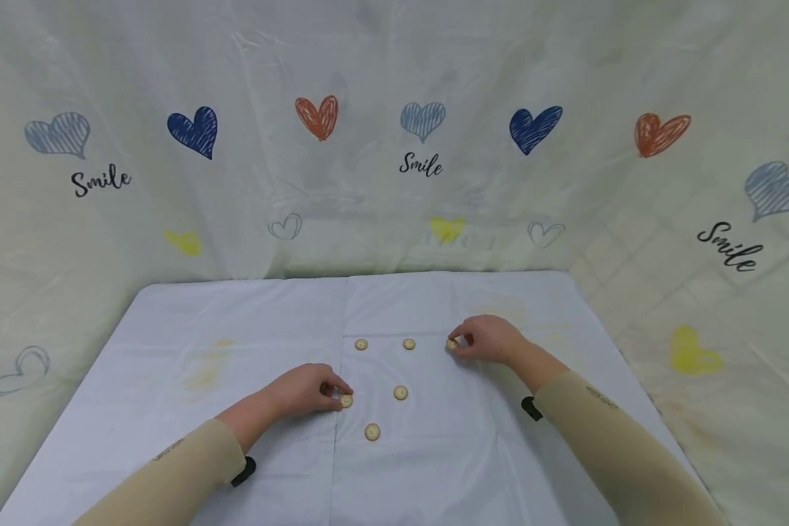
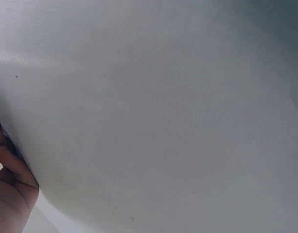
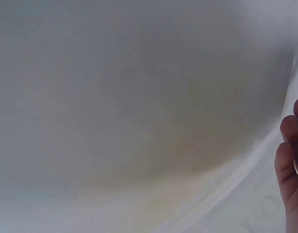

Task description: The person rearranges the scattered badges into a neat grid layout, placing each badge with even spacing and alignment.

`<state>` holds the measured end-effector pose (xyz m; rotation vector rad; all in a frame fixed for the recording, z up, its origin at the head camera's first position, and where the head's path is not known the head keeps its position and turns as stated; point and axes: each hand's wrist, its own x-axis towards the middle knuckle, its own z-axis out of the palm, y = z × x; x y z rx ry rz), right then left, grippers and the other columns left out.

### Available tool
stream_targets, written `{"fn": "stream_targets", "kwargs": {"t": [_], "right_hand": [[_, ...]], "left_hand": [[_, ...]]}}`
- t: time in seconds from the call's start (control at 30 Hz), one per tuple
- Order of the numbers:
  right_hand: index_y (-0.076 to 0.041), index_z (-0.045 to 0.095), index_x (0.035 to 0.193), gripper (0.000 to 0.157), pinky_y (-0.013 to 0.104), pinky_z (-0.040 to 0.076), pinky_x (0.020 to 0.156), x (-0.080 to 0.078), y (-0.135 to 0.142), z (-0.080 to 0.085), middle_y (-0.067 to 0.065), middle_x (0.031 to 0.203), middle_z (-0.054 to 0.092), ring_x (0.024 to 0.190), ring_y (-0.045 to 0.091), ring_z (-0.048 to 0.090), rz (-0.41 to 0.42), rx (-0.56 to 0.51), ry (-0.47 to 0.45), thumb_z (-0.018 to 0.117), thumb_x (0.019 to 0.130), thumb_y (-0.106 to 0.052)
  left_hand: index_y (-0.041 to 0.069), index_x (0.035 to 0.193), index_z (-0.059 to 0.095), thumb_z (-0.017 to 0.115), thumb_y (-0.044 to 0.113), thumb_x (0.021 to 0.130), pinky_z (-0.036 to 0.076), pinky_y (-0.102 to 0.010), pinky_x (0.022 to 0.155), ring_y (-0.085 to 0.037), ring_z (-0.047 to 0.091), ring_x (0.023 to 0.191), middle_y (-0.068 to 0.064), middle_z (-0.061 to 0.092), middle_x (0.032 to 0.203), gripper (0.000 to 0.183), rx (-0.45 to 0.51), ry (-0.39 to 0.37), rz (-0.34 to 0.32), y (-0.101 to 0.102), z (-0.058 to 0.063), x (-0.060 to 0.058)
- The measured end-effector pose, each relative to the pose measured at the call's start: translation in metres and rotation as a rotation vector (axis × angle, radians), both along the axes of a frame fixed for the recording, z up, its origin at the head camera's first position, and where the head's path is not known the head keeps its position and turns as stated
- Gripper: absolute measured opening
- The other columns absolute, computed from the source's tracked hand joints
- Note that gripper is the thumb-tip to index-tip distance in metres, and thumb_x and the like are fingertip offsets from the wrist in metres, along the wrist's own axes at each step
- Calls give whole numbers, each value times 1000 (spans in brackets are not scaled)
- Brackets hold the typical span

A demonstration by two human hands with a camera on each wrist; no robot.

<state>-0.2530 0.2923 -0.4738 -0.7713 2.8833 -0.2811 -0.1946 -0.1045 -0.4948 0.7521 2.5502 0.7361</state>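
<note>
Several round beige buttons lie on the white cloth of the table point(image 1: 427, 467). My left hand point(image 1: 307, 389) pinches one button point(image 1: 346, 401) between thumb and fingers at the left of the group. At the far right of the back row, my right hand point(image 1: 489, 339) pinches another button point(image 1: 451, 344). Two more buttons, a left one point(image 1: 361, 344) and a middle one point(image 1: 409, 344), share that row. Between the hands lies a button point(image 1: 400, 393), and nearest me is one more button point(image 1: 372, 432). Neither wrist view shows a button; only part of each hand appears there.
A pale curtain point(image 1: 368, 183) printed with hearts and the word Smile hangs behind the table and along its sides. Faint yellow stains point(image 1: 207, 365) mark the cloth at left, and folds run through it.
</note>
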Motion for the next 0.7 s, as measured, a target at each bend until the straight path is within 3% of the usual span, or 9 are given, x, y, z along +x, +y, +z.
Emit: {"fn": "stream_targets", "kwargs": {"t": [0.43,0.7], "right_hand": [[-22,78,111,23,30,41,66,-9,-6,0,-12,74,56,69,8,49,-11,39,-13,72,90,-30],[-21,76,116,28,31,43,70,-7,-6,1,-13,82,61,73,9,50,-26,46,-35,73,90,-32]], "left_hand": [[30,104,78,80,25,85,44,-28,69,-7,51,73,13,55,77,20,-1,2,7,1,5,2],[27,106,78,78,23,86,43,-27,68,-6,50,71,12,54,75,20,14,41,-47,1,8,3]]}}
